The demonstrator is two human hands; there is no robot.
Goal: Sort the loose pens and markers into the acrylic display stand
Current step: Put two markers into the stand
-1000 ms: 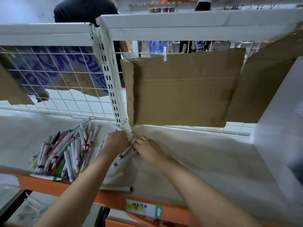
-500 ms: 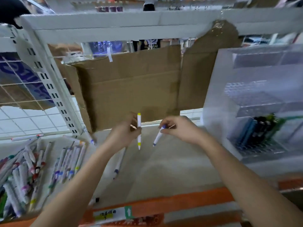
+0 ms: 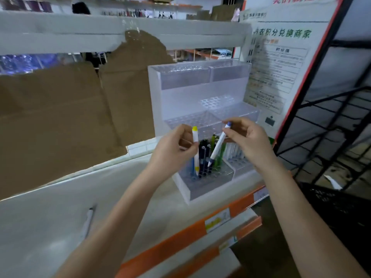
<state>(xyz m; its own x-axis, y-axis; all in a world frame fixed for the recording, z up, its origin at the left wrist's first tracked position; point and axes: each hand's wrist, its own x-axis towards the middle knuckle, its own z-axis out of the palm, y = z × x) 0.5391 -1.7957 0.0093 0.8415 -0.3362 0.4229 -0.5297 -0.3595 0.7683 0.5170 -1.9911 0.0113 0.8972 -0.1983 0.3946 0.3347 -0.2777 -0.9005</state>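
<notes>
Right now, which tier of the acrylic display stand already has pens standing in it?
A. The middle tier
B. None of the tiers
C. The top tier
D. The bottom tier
D: dark pens and green pens stand upright in the bottom tier of the acrylic display stand, while the perforated top and middle tiers show only bare holes.

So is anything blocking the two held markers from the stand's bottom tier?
Partly: dark pens and green pens already stand in the bottom tier, right below both markers. The perforated holes in front look free.
</notes>
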